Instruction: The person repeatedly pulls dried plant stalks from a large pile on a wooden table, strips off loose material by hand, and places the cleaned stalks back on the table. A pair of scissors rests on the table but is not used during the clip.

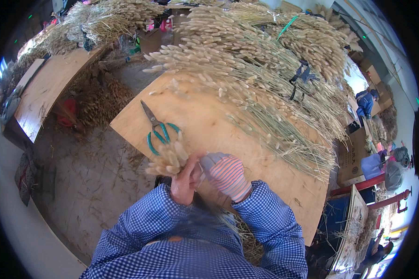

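Observation:
My bare left hand (185, 179) is closed around a small bunch of dried bunny-tail grass (169, 158), its fluffy heads pointing up and left. My right hand (227, 172), in a striped glove with grey fingertips, meets the left hand at the bunch; its fingers are bent, and whether they grip the stems is hidden. Blurred stems run down towards my lap. Scissors with green handles (159, 130) lie on the wooden table (202, 111), just beyond the bunch, blades pointing away. Loose bunny-tail stems (269, 125) are spread over the table to the right.
Large heaps of bunny-tail grass (223, 38) cover the table's far side, with a dark strap (302, 75) on them. Another wooden table (56, 83) stands at left. Cardboard boxes (351, 157) and red metal bars (387, 201) are at right. A person in blue (366, 103) bends at far right.

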The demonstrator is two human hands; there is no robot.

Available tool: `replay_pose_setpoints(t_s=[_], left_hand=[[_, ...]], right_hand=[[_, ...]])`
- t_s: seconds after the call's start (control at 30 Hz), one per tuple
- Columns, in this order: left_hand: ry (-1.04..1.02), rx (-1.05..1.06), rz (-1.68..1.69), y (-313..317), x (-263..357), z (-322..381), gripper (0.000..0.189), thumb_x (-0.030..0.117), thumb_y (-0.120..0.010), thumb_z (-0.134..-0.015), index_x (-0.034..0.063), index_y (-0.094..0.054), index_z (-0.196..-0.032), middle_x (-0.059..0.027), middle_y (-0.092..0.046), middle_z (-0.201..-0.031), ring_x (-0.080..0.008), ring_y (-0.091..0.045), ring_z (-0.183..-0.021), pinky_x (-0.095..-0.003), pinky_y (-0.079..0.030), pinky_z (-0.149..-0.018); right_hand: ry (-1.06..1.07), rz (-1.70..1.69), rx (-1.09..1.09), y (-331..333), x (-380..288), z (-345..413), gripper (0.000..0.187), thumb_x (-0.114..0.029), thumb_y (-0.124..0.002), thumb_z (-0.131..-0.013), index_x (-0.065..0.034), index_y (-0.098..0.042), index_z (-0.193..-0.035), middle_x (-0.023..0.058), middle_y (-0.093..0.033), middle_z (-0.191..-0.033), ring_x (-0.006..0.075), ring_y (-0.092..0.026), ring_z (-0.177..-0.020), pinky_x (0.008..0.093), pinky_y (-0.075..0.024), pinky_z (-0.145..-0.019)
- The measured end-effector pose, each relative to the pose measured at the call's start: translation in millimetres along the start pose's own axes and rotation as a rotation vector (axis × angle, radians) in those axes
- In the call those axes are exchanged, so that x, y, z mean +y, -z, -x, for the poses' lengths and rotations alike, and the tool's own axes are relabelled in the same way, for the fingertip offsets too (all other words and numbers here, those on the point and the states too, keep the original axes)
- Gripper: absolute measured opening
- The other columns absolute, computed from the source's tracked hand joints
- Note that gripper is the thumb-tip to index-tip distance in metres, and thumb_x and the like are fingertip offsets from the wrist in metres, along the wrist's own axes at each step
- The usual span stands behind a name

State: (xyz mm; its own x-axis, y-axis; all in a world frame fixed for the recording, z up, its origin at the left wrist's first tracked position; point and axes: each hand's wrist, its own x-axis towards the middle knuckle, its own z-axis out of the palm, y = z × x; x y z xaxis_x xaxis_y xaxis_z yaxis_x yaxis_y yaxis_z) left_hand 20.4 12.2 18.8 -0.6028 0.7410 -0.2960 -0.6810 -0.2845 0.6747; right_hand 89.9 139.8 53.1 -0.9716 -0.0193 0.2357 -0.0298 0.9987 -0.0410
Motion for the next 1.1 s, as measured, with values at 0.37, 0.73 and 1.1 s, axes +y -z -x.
replay_pose_setpoints(t_s=[0.37,0.73,1.1], left_hand=[[-0.088,0.063,0.120,14.6,9.4,13.6,0.033,0.041,-0.041,-0.097,0.0103,-0.053,-0.094,0.0060,-0.037,-0.066,-0.0026,-0.028,-0.051,-0.0184,-0.021,-0.044],[-0.463,0.165,0.137,58.9,42.4,19.6,0.036,0.038,-0.042,-0.097,0.0117,-0.042,-0.072,0.0003,-0.043,-0.078,-0.0114,-0.040,-0.068,-0.0261,-0.036,-0.063],[-0.358,0.161,0.364,102.2,79.9,6.8,0.037,0.035,-0.040,-0.098,0.0159,-0.035,-0.067,0.0065,-0.030,-0.061,-0.0028,-0.023,-0.046,-0.0189,-0.017,-0.038]], right_hand=[[-0.238,0.369,0.054,-7.8,80.5,74.9,0.017,-0.018,-0.052,-0.080,-0.0105,-0.058,-0.093,0.0079,-0.061,-0.092,0.0253,-0.058,-0.089,0.0396,-0.0453,-0.077],[-0.434,0.518,0.116,-14.3,170.3,156.5,0.020,-0.020,-0.054,-0.079,-0.0128,-0.060,-0.097,0.0033,-0.058,-0.105,0.0226,-0.053,-0.103,0.0393,-0.0391,-0.094],[-1.115,0.234,-0.314,71.7,197.6,216.3,0.035,-0.030,-0.062,-0.080,-0.0089,-0.061,-0.107,0.0128,-0.060,-0.110,0.0324,-0.057,-0.102,0.0392,-0.0438,-0.090]])
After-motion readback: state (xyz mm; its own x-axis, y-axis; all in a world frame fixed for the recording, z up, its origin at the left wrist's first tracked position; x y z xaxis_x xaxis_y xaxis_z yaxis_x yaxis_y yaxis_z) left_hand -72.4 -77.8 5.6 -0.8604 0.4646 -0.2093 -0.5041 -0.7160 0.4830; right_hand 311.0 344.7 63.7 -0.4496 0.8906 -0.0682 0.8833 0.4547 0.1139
